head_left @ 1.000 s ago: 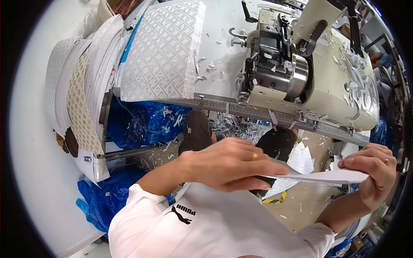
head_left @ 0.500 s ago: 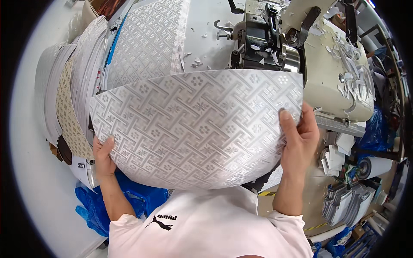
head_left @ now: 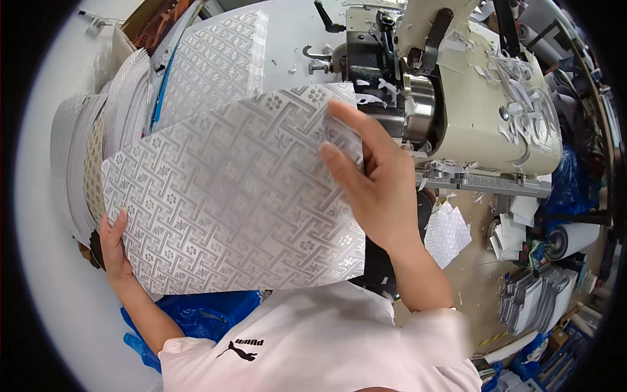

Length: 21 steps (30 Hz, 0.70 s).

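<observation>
Silver-white fret-and-flower patterned sheet [head_left: 228,202], cream sewing machine [head_left: 483,98], blue plastic bag [head_left: 202,313]

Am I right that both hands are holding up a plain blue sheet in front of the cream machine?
Not quite: the head view shows the sheet is silvery with an embossed geometric pattern, not plain blue. The left hand and right hand do hold it before the cream machine.

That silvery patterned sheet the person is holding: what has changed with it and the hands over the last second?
A second ago the patterned sheet lay almost edge-on between the hands. It has since been turned up flat to face the camera and tilted, left end lower. The left hand moved out to its lower left edge; the right hand now grips its upper right edge. The sewing machine and the stack of sheets stayed put.
</observation>
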Each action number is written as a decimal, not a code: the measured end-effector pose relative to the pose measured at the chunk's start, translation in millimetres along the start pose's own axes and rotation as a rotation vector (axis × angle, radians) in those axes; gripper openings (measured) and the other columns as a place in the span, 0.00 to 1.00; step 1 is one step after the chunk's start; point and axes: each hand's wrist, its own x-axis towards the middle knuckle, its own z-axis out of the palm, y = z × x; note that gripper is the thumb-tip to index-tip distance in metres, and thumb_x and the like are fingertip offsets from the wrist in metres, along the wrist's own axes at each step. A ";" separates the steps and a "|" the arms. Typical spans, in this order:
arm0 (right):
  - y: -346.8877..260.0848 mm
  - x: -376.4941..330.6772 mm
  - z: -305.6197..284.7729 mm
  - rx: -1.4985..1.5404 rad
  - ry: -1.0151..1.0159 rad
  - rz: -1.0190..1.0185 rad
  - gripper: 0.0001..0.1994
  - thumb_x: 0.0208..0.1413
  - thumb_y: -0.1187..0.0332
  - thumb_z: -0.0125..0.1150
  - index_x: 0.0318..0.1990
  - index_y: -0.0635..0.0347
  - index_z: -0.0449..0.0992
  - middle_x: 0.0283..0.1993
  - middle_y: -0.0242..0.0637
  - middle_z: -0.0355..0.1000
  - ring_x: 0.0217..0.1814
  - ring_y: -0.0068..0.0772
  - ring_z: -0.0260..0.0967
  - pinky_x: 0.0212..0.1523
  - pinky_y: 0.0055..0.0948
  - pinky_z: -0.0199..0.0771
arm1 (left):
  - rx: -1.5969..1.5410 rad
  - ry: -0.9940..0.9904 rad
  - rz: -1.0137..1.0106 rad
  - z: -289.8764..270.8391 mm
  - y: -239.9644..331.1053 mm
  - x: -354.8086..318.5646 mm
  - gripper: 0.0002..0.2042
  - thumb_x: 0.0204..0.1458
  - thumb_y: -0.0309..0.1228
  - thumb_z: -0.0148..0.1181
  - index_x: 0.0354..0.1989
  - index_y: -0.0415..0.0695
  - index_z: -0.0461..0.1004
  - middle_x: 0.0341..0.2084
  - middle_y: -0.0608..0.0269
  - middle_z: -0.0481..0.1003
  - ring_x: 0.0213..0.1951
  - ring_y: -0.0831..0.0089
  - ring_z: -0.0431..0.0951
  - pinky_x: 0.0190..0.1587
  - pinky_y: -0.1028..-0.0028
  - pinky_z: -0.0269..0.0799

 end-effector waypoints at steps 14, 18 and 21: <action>-10.1 -14.8 -19.9 0.174 0.129 0.240 0.18 0.62 0.75 0.62 0.59 0.66 0.74 0.43 0.29 0.77 0.32 0.08 0.64 0.29 0.10 0.61 | -0.023 -0.125 0.029 26.5 -1.1 18.0 0.23 0.56 0.27 0.63 0.58 0.30 0.67 0.48 0.51 0.78 0.43 0.69 0.82 0.46 0.71 0.79; -10.3 6.6 -15.4 0.160 0.074 0.209 0.18 0.62 0.74 0.63 0.59 0.66 0.74 0.43 0.28 0.76 0.33 0.08 0.65 0.30 0.10 0.62 | -0.032 -0.135 -0.009 27.0 -2.2 20.6 0.24 0.58 0.27 0.61 0.62 0.32 0.64 0.52 0.49 0.76 0.47 0.68 0.81 0.48 0.71 0.79; -10.1 12.0 -12.3 -0.101 -0.053 0.011 0.18 0.62 0.75 0.63 0.59 0.66 0.74 0.43 0.27 0.76 0.32 0.08 0.63 0.30 0.11 0.61 | -0.106 -0.069 0.029 22.1 -4.9 20.5 0.24 0.58 0.27 0.60 0.62 0.32 0.64 0.54 0.50 0.75 0.47 0.67 0.81 0.48 0.71 0.79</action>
